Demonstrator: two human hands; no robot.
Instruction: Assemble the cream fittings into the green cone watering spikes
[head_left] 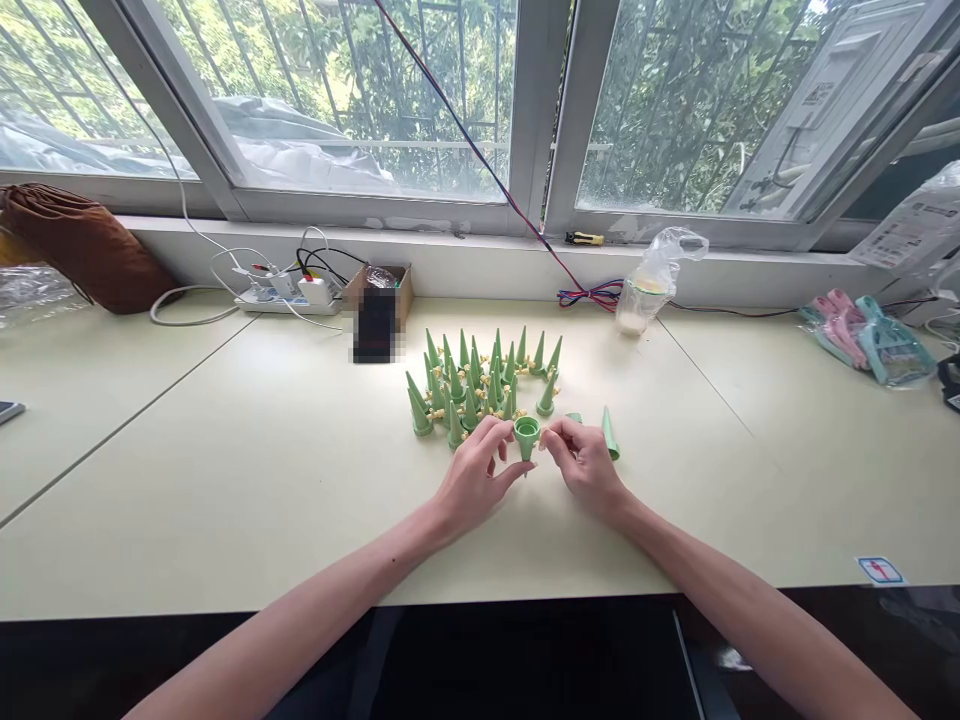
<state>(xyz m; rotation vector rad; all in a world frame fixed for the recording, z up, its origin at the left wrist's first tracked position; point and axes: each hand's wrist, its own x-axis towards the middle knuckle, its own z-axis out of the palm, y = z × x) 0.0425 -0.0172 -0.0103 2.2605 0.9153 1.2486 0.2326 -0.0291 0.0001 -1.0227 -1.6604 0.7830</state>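
Note:
My left hand (pixel 476 470) is closed around a hollow green plastic spike (pixel 527 446), its open threaded end facing up and its tip down. At the spike's right side, my right hand (pixel 589 465) is pinched; what sits between those fingertips is too small and covered to name. Just behind my hands, several green spikes (pixel 455 385) stand points up, many with small yellow valve-like pieces (pixel 481 417) at their sides. Right of my right hand, another green spike (pixel 609 435) stands slightly tilted, and a green part (pixel 574 417) is partly hidden behind that hand.
At the back left are a power strip (pixel 259 298) with cables and a small cardboard box (pixel 405 300). A plastic bag-wrapped cup (pixel 637 305) stands back right, near red and blue wires (pixel 592 295). Pink and teal items (pixel 874 335) lie far right; a brown bundle (pixel 90 245) lies far left.

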